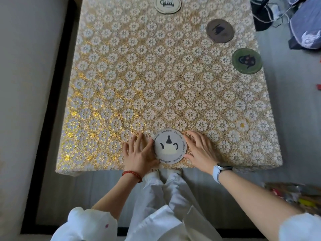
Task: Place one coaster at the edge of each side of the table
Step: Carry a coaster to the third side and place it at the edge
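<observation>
A grey round coaster [170,146] with a teapot picture lies flat at the near edge of the table [121,75], which wears a gold and white flowered cloth. My left hand [139,152] rests with spread fingers against the coaster's left rim. My right hand [201,150] touches its right rim, fingers apart. A green coaster [246,61] sits at the right edge. A brown coaster [220,30] lies further back on the right, a little inside the edge. A cream coaster [167,4] lies at the far edge.
A grey sofa or wall panel [26,84] runs along the table's left side. Bags and cables [295,23] lie on the floor at the back right. Small clutter [295,193] sits on the floor at the near right.
</observation>
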`<action>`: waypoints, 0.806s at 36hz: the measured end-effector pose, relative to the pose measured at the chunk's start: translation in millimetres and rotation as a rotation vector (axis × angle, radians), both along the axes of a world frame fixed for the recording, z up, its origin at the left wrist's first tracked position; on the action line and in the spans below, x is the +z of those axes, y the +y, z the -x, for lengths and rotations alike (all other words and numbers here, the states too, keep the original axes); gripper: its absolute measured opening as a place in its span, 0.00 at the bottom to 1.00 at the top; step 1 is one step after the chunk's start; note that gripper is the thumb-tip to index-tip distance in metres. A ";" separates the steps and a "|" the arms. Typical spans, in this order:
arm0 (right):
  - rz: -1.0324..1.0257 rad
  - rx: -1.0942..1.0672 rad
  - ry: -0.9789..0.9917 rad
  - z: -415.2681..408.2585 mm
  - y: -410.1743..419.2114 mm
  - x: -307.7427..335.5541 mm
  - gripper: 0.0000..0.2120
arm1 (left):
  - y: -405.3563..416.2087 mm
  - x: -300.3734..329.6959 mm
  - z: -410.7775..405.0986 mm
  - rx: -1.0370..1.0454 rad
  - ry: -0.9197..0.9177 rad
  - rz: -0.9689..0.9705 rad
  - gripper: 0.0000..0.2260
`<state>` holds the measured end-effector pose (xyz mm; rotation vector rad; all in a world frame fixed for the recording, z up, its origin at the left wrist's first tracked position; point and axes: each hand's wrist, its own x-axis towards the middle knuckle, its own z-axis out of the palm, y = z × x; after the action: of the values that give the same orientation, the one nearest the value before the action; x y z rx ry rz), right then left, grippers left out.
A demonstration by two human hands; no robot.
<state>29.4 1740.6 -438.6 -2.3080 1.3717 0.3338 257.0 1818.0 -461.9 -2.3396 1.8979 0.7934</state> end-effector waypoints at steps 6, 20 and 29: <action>0.006 -0.034 -0.019 0.5 3.8 -2.2 0.35 | 0.5 -2.5 1.8 0.001 -0.020 -0.002 0.38; -0.008 -0.102 -0.112 2.6 11.0 -7.4 0.33 | 0.0 -2.0 3.5 0.011 0.003 0.008 0.36; -0.018 -0.098 -0.110 5.2 12.9 -8.4 0.33 | 0.8 0.3 3.6 -0.038 -0.019 -0.005 0.37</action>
<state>24.2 1753.5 -446.9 -2.2012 1.4148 0.1860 253.4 1818.9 -461.5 -2.2928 1.9244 0.7687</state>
